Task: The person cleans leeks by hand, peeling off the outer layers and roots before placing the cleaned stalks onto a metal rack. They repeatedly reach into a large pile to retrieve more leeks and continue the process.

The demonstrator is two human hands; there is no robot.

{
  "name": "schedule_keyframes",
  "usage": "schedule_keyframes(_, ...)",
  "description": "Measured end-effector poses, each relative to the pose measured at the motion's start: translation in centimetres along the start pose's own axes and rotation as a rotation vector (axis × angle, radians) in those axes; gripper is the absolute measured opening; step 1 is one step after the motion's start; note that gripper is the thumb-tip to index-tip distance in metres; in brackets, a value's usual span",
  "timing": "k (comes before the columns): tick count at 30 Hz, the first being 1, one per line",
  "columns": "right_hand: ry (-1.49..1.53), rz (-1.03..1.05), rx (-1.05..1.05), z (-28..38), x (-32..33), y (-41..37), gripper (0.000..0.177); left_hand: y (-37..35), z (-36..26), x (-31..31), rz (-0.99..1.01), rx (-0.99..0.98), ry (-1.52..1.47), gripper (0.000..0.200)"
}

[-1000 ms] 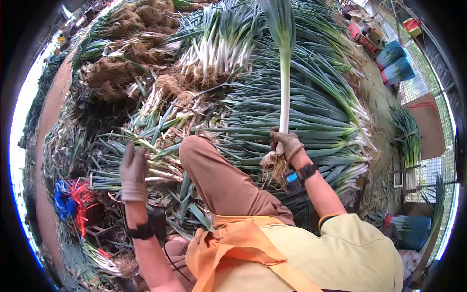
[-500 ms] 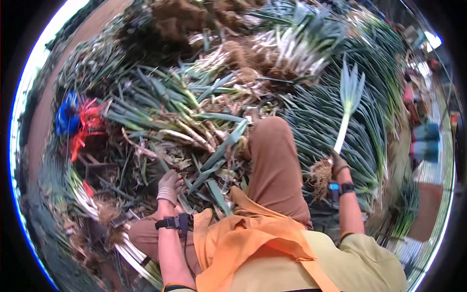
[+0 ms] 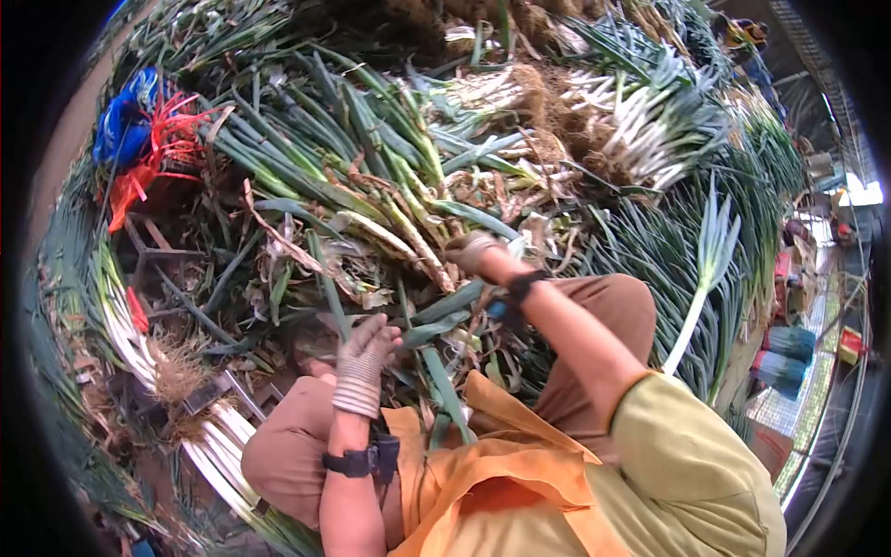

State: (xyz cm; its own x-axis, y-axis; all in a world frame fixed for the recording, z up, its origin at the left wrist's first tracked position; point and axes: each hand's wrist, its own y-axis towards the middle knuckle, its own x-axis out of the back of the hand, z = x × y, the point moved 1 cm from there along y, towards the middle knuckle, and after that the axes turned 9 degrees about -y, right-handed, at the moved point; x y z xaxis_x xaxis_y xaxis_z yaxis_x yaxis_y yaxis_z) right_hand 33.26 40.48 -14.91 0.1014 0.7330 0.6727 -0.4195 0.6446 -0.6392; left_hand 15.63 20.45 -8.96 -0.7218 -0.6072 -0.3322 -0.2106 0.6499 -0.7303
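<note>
My left hand [image 3: 365, 362], in a striped, light glove, hovers above my bent knee with its fingers apart and nothing in them. Across to its right, my right hand [image 3: 475, 252] has gloved fingers bent down beside the lower ends of several unpeeled leeks [image 3: 408, 243]; whether it grips one is hidden. These leeks have dirty, brownish stalks, and their green leaves point away to the upper left. A clean leek [image 3: 691, 320] with a white stalk lies on the green leaves at the right. Loose leaves and peelings [image 3: 436, 381] lie between my legs.
Blue and red plastic ties [image 3: 153, 139] hang at the left above a metal frame [image 3: 158, 243]. Bundles of white-stalked leeks [image 3: 223, 455] lie left of my knee. More cleaned leeks [image 3: 640, 125] are heaped at the back right. Boxes [image 3: 794, 269] stand along the right edge.
My right hand has let go of the clean leek at the right and moved left to the unpeeled leeks. My left hand has risen slightly. The view has shifted.
</note>
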Motion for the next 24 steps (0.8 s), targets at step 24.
schedule_keyframes(24, 0.788, 0.468, 0.151, 7.5, -8.4, -23.1, 0.030, 5.1, 0.6, -1.5, 0.092, 0.034, -0.330, 0.034)
